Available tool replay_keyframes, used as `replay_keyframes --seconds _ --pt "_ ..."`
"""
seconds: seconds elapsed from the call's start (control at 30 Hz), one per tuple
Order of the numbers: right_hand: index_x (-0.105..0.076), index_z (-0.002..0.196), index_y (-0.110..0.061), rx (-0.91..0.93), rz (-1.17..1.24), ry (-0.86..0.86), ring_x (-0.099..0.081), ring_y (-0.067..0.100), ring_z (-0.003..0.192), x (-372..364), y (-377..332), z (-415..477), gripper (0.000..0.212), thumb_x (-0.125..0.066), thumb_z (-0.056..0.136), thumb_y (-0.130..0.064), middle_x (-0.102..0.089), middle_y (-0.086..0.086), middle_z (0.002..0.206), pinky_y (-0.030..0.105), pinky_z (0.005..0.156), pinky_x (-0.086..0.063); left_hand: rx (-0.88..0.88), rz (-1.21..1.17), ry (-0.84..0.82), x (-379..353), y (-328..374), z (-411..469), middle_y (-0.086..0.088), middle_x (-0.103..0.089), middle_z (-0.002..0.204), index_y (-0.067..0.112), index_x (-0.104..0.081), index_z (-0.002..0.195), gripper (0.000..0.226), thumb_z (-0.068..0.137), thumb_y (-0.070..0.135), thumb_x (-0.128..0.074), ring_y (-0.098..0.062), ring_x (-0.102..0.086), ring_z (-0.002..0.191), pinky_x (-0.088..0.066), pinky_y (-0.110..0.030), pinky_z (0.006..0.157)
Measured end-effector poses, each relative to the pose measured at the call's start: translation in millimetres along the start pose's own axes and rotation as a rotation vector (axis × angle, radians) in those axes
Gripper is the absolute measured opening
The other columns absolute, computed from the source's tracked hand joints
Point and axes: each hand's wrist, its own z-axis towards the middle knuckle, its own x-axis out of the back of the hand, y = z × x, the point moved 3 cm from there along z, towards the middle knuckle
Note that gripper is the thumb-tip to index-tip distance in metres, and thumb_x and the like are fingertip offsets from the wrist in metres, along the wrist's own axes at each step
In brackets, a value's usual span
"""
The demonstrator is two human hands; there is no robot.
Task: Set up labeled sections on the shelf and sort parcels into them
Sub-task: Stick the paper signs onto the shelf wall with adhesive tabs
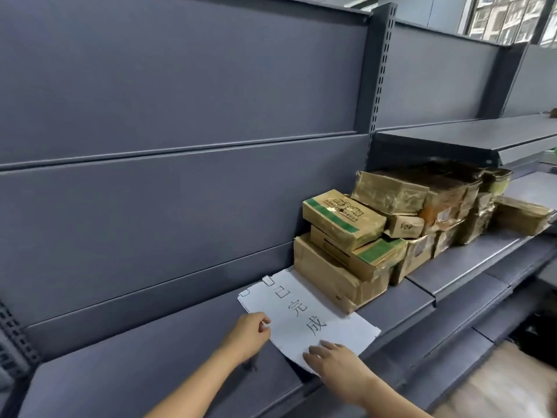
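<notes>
So the white paper label [307,318] with the handwritten characters "已完成" is being laid flat on the dark grey shelf [150,378], right up against the back panel [180,101]. Small bits of clear tape [267,280] are showing at its far corners.

The label's left edge is being pinched by the left hand [248,334], fingers curled in with the tips touching the paper at about 9 o'clock from its centre. The near corner, around 6 o'clock, is being pressed down by the right hand [334,360], which is spread flat and open, palm down, with nothing gripped.

At about 2 o'clock from the label, a pile of cardboard parcels [391,224] is being kept on the same shelf level, stacked a few high and wrapped in shiny tape. The nearest bottom box [331,279] is sitting on the far edge of the paper, so that bit is being covered. A couple of the boxes have green printing [331,212] on them.

Further out toward 2 o'clock, a higher shelf board [467,137] is being seen above the pile, beside a slotted upright post [381,64]. A window [509,16] is being caught in the 1 o'clock corner.
</notes>
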Motion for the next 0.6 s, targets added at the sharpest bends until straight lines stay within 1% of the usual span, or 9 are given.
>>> replay_keyframes --seconds 0.07,0.13,0.2,0.27,0.33,0.4,0.47,0.53,0.6 --pt "-0.059 0.071 -0.028 0.019 -0.001 0.010 -0.056 0.010 0.052 7.7 5.1 6.9 0.038 -0.082 0.041 -0.024 -0.057 -0.013 0.064 0.018 0.036 -0.033 0.071 -0.023 0.031 0.5 2.0 3.5 0.008 -0.056 0.095 0.019 -0.062 0.113 0.024 0.092 0.023 -0.050 -0.010 -0.054 0.089 -0.041 -0.019 0.076" --pt "-0.059 0.098 -0.016 0.013 0.041 -0.022 -0.065 0.025 0.073 22.5 15.9 9.6 0.036 -0.069 0.064 -0.009 -0.065 0.001 0.086 0.025 0.045 -0.033 0.152 -0.049 0.045 -0.9 4.0 7.3 0.005 -0.056 0.089 0.019 -0.063 0.092 0.016 0.093 0.025 -0.048 -0.013 -0.053 0.082 -0.039 -0.022 0.071" --pt "-0.051 0.096 -0.010 -0.019 0.061 0.131 -0.065 0.025 0.063 29.2 24.5 15.7 0.047 -0.071 0.055 -0.007 -0.066 0.009 0.073 0.027 0.041 -0.018 0.253 -0.106 0.040 -3.0 6.4 11.2 0.001 -0.050 0.074 0.018 -0.047 0.072 0.030 0.096 0.035 -0.045 -0.017 -0.047 0.066 -0.037 -0.025 0.064" --pt "-0.043 0.074 -0.017 -0.018 0.154 0.089 -0.047 0.015 0.029 42.3 26.1 19.3 0.066 -0.072 0.014 -0.013 -0.049 0.000 0.039 0.024 0.039 -0.006 0.411 -0.365 -0.003 -6.0 8.9 12.7 -0.005 -0.049 0.068 0.012 -0.050 0.085 0.041 0.094 0.051 -0.043 -0.021 -0.046 0.054 -0.041 -0.027 0.055" --pt "-0.044 0.068 -0.020 0.016 0.168 0.187 -0.037 0.010 0.022 45.7 23.4 26.1 0.063 -0.060 0.008 -0.011 -0.040 -0.002 0.032 0.025 0.041 0.005 0.554 -0.667 -0.045 -10.5 13.4 10.2 -0.013 -0.058 0.082 0.014 -0.045 0.114 0.055 0.090 0.063 -0.041 -0.027 -0.058 0.060 -0.051 -0.031 0.050" --pt "-0.056 0.057 -0.019 0.065 0.095 0.276 -0.036 0.008 0.021 56.1 13.6 24.7 0.049 -0.060 0.009 -0.013 -0.039 -0.003 0.031 0.028 0.048 0.012 0.584 -0.857 -0.064 -13.2 23.8 9.9 -0.019 -0.064 0.096 0.014 -0.044 0.115 0.056 0.089 0.064 -0.043 -0.034 -0.067 0.075 -0.056 -0.039 0.056" --pt "-0.059 0.055 -0.020 0.080 0.081 0.293 -0.035 0.007 0.022 63.5 7.5 24.3 0.047 -0.064 0.009 -0.016 -0.039 -0.003 0.031 0.030 0.047 0.011 0.579 -0.964 -0.019 -12.7 31.9 10.7 -0.018 -0.070 0.094 0.007 -0.056 0.114 0.049 0.094 0.051 -0.046 -0.031 -0.069 0.075 -0.057 -0.039 0.058" --pt "-0.054 0.067 -0.023 0.145 0.132 0.248 -0.034 0.006 0.022 54.7 2.8 29.4 0.058 -0.066 0.010 -0.018 -0.038 -0.005 0.031 0.026 0.044 0.008 0.561 -0.919 0.054 -9.6 34.9 12.4 -0.014 -0.071 0.090 0.004 -0.060 0.114 0.028 0.096 0.022 -0.048 -0.025 -0.067 0.073 -0.055 -0.034 0.053" --pt "-0.053 0.077 -0.023 0.210 0.188 0.216 -0.034 0.009 0.025 56.2 0.7 30.0 0.062 -0.072 0.018 -0.024 -0.041 -0.007 0.035 0.021 0.041 -0.003 0.551 -0.818 0.075 -7.7 34.5 10.6 -0.011 -0.068 0.086 0.001 -0.060 0.111 0.027 0.090 -0.002 -0.042 -0.022 -0.064 0.073 -0.052 -0.027 0.047"
